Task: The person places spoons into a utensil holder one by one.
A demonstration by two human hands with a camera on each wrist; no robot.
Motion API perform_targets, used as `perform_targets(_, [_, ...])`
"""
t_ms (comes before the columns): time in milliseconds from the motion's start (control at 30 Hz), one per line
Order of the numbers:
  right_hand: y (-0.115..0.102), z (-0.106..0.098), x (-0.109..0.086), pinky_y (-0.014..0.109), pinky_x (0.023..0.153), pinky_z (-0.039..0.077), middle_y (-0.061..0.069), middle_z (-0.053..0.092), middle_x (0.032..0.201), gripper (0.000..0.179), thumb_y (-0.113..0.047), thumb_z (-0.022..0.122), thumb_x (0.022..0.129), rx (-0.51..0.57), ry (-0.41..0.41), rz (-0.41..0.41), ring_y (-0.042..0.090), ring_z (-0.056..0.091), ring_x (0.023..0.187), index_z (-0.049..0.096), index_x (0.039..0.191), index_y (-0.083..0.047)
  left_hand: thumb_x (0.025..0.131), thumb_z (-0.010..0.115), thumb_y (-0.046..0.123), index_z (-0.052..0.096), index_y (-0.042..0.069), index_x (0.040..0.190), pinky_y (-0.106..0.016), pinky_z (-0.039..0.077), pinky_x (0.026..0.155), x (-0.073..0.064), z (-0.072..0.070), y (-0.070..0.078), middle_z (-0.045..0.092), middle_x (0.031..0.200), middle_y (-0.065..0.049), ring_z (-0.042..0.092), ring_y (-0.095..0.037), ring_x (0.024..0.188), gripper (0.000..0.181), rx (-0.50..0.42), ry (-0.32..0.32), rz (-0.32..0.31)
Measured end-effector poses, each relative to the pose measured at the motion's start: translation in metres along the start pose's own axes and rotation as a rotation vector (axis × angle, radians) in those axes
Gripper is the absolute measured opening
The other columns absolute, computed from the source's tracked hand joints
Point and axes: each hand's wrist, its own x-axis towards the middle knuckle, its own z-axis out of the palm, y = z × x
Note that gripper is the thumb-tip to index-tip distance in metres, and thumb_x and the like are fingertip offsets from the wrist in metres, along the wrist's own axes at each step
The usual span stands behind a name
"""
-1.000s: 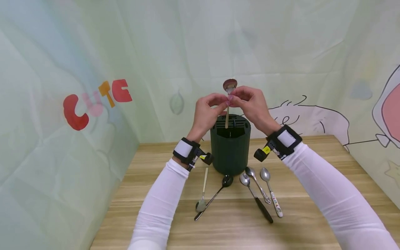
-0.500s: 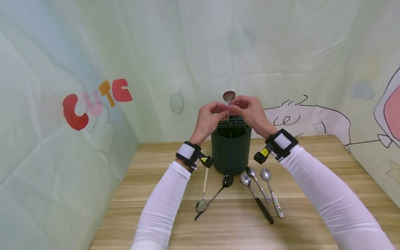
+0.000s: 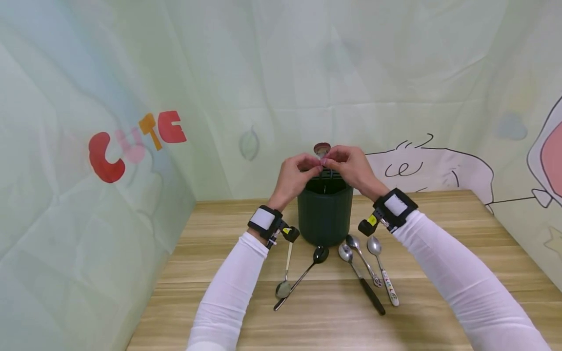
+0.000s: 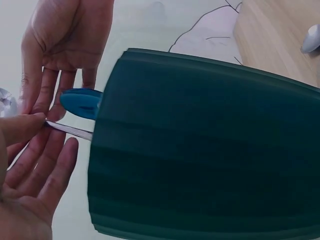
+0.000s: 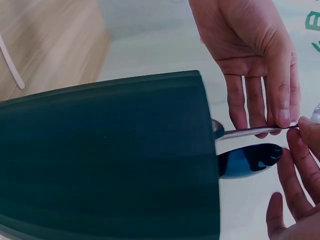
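Observation:
Both hands pinch a metal spoon (image 3: 322,146) upright over the dark green utensil holder (image 3: 325,219), its bowl on top. The left hand (image 3: 295,178) holds it from the left, and the right hand (image 3: 354,168) from the right, fingertips meeting on the handle. In the left wrist view, the thin handle (image 4: 72,129) runs from the fingertips to the holder's rim; its lower end is hidden behind the wall. A shiny blue spoon (image 5: 250,160) sticks out of the holder close beside it. The right wrist view also shows a small silver edge (image 5: 217,129) at the rim.
In front of the holder lie a cream-handled spoon (image 3: 283,289) crossing a black spoon (image 3: 321,254). To their right are a black-handled spoon (image 3: 371,295), an ornate silver spoon (image 3: 364,261) and a spoon with a patterned white handle (image 3: 389,288). A printed cloth (image 3: 263,73) hangs behind the table.
Both hands have moved down together with the spoon. Its handle end, visible above the holder a second ago, has sunk toward the opening and the bowl sits lower.

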Motion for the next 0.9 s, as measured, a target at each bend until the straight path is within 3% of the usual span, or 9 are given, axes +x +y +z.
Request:
perform_targets(133, [0.004,0.002,-0.002,0.039,0.078,0.044,-0.002,0.066,0.093,0.016,-0.028,0.067,0.085,-0.04,0.001,-0.023,0.013,0.055,0.091,0.066,0.096,-0.016,0.082,0.07,0.015,0.064,0.01,0.098,-0.027,0.052,0.074,-0.004,0.001,-0.004,0.066,0.089,0.0,0.06,-0.008,0.081,0.018,-0.016,-0.005,-0.011])
perform_targets(300, [0.004,0.002,-0.005,0.048,0.101,0.031,-0.002,0.057,0.118,0.048,-0.037,0.071,0.08,-0.061,-0.032,-0.052,0.012,0.046,0.111,0.055,0.121,-0.018,0.081,0.071,0.017,0.05,0.015,0.124,-0.033,0.044,0.091,-0.007,-0.001,-0.006,0.06,0.117,-0.005,0.054,-0.011,0.105,0.048,-0.075,-0.039,0.006])
perform_targets(400, [0.003,0.001,-0.007,0.05,0.102,0.028,-0.001,0.052,0.126,0.057,-0.04,0.072,0.078,-0.067,-0.046,-0.067,0.012,0.042,0.117,0.05,0.127,-0.02,0.08,0.072,0.02,0.044,0.017,0.131,-0.04,0.037,0.1,-0.007,-0.002,-0.006,0.052,0.13,-0.006,0.047,-0.013,0.116,0.058,-0.08,-0.067,0.037])
perform_targets(533, [0.002,-0.001,-0.01,0.05,0.102,0.027,-0.002,0.048,0.131,0.06,-0.042,0.071,0.078,-0.085,-0.035,-0.082,0.013,0.039,0.12,0.048,0.129,-0.022,0.081,0.071,0.024,0.042,0.019,0.134,-0.046,0.032,0.102,-0.009,-0.003,-0.001,0.046,0.135,-0.002,0.042,-0.012,0.12,0.061,-0.048,-0.094,0.049])
perform_targets(700, [0.0,-0.007,-0.021,0.053,0.102,0.026,-0.008,0.037,0.139,0.067,-0.048,0.07,0.076,-0.14,-0.021,-0.09,0.012,0.031,0.126,0.041,0.135,-0.033,0.079,0.071,0.038,0.037,0.028,0.138,-0.045,0.031,0.103,-0.017,-0.005,0.008,0.038,0.139,0.011,0.034,-0.006,0.125,0.069,0.089,-0.118,0.054])
perform_targets(800, [-0.004,-0.013,-0.033,0.057,0.101,0.025,-0.011,0.026,0.145,0.076,-0.049,0.071,0.074,-0.182,-0.018,-0.115,0.012,0.023,0.131,0.032,0.138,-0.039,0.078,0.071,0.042,0.032,0.029,0.141,-0.048,0.029,0.103,-0.022,-0.005,0.016,0.03,0.145,0.011,0.025,-0.007,0.129,0.075,0.186,-0.136,0.135])
perform_targets(900, [-0.009,-0.019,-0.048,0.063,0.1,0.024,-0.011,0.016,0.15,0.086,-0.046,0.074,0.072,-0.225,-0.017,-0.165,0.014,0.014,0.134,0.023,0.142,-0.04,0.078,0.07,0.042,0.027,0.023,0.144,-0.051,0.023,0.105,-0.028,-0.004,0.023,0.022,0.15,0.003,0.017,-0.014,0.134,0.082,0.292,-0.165,0.279])
